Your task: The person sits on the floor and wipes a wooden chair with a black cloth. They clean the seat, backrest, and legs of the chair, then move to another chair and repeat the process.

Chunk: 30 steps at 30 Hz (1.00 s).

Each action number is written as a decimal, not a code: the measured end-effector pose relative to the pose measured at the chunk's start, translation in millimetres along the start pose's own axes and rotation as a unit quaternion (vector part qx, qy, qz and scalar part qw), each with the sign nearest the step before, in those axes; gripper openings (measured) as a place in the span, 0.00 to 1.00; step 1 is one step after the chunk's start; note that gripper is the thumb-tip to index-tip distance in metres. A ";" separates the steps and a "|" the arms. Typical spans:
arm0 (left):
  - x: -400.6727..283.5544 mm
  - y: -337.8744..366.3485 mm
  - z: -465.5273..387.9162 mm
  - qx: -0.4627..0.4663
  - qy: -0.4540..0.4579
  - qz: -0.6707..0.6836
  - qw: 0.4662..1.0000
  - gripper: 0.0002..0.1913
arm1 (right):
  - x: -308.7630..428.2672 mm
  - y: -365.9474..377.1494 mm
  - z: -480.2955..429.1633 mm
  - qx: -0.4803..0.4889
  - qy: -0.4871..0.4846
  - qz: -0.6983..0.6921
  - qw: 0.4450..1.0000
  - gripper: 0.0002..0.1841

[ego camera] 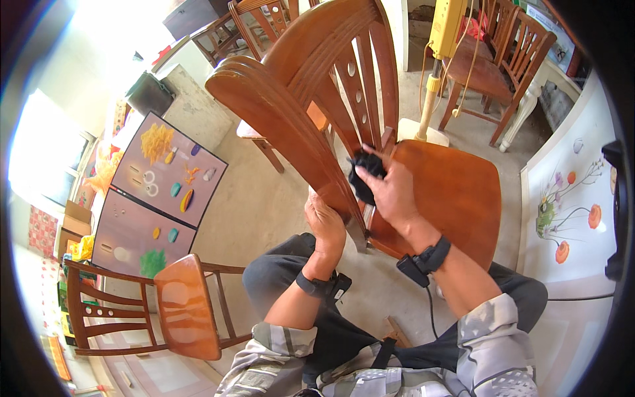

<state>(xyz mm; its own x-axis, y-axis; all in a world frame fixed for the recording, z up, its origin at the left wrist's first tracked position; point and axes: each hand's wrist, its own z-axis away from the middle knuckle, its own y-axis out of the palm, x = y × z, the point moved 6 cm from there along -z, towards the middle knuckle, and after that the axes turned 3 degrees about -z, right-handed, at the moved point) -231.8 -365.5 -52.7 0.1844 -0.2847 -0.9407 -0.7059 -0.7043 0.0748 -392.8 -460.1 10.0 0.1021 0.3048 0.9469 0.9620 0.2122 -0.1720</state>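
A wooden chair with a slatted back stands before me, its seat towards the right. My right hand holds a bunched black cloth against the lower part of the backrest, close to the seat's rear edge; its index finger reaches over the cloth. My left hand grips the near side post of the backrest low down, its fingers partly hidden behind the wood. Both wrists wear black bands with small devices.
At the lower left is another wooden chair. Beyond it stand patterned panels. More chairs and a yellow device on a pole are at the upper right. A flower-painted panel stands at the right.
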 end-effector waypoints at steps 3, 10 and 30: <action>-6.7 1.6 1.5 0.009 0.018 -0.012 1.000 0.28 | 77.1 -6.9 -25.4 0.024 -0.090 -0.203 0.975 0.29; -6.9 5.4 -1.8 0.059 0.010 0.018 0.998 0.27 | 164.8 3.0 -24.9 -0.046 -0.399 0.048 0.914 0.36; -11.0 5.3 1.7 0.035 0.007 0.018 0.999 0.25 | 154.5 4.8 -49.2 -0.082 -0.290 -0.051 0.952 0.28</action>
<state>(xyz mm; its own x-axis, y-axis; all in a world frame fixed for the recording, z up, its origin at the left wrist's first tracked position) -238.7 -365.0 -42.5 0.1665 -0.3180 -0.9334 -0.7579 -0.6468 0.0852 -360.0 -457.7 168.9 -0.1049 0.7619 0.6391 0.9910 0.1341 0.0028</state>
